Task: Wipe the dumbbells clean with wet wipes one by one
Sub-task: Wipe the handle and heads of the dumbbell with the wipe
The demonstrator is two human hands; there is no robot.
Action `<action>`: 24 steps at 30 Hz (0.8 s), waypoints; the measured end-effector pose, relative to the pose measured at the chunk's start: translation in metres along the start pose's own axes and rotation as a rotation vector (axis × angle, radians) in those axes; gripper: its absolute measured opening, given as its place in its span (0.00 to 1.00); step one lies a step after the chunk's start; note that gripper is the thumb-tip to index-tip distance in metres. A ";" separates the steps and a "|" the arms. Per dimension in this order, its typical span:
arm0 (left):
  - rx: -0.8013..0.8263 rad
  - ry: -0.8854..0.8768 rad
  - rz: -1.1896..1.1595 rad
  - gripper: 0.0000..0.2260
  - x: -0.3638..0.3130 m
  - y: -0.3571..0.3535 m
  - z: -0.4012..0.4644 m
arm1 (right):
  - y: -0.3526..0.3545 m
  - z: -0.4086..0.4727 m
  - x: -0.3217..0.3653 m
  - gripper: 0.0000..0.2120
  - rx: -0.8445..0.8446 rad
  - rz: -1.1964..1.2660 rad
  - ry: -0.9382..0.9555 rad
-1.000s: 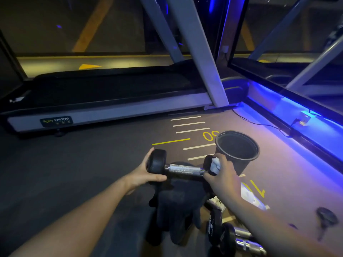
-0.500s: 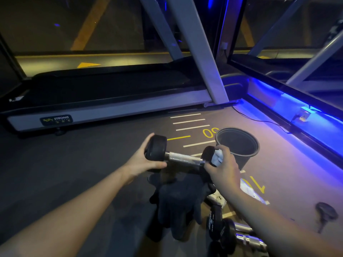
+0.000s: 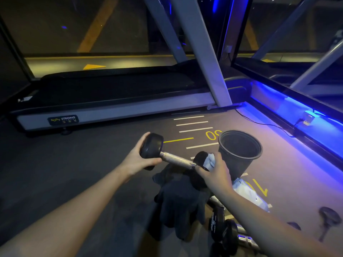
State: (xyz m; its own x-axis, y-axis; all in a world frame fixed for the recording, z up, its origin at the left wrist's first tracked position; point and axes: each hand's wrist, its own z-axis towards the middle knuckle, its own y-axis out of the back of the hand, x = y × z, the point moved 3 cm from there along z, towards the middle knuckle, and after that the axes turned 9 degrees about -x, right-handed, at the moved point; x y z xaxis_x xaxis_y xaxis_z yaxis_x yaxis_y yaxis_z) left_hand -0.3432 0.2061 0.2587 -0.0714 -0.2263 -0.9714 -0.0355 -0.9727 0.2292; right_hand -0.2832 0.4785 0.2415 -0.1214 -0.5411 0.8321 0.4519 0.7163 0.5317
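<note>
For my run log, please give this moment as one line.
left hand grips dumbbell end | right hand presses wet wipe on other end

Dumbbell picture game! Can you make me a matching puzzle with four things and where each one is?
Things:
1. dumbbell
2. wet wipe
3. black bucket
4. treadmill

Places:
A. standing on the floor right of the hands
B. held up between both hands
C. along the far side of the floor
D. pressed on the dumbbell's end by the right hand

Pairs: 1-B, 2-D, 3-A, 4-C
</note>
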 end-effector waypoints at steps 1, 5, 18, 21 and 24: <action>-0.002 0.000 -0.004 0.47 0.001 0.001 0.000 | 0.000 0.001 0.001 0.24 0.006 -0.012 0.006; 0.000 -0.018 0.013 0.47 -0.008 -0.001 0.004 | 0.001 0.000 0.000 0.25 0.002 -0.059 0.002; 0.000 -0.054 0.051 0.49 -0.021 -0.009 0.002 | 0.004 0.014 0.002 0.24 -0.154 -0.234 0.200; -0.008 -0.049 0.038 0.46 -0.019 -0.008 0.002 | 0.006 0.016 0.018 0.25 -0.156 -0.207 0.342; -0.010 -0.052 0.041 0.48 -0.020 -0.010 0.003 | 0.000 0.013 0.035 0.29 -0.060 -0.099 0.479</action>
State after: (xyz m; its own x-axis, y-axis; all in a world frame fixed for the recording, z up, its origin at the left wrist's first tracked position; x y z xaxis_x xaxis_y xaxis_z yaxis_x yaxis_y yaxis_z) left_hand -0.3444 0.2203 0.2765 -0.1246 -0.2637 -0.9565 -0.0211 -0.9631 0.2683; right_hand -0.2988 0.4647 0.2728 0.2472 -0.7575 0.6043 0.5104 0.6319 0.5833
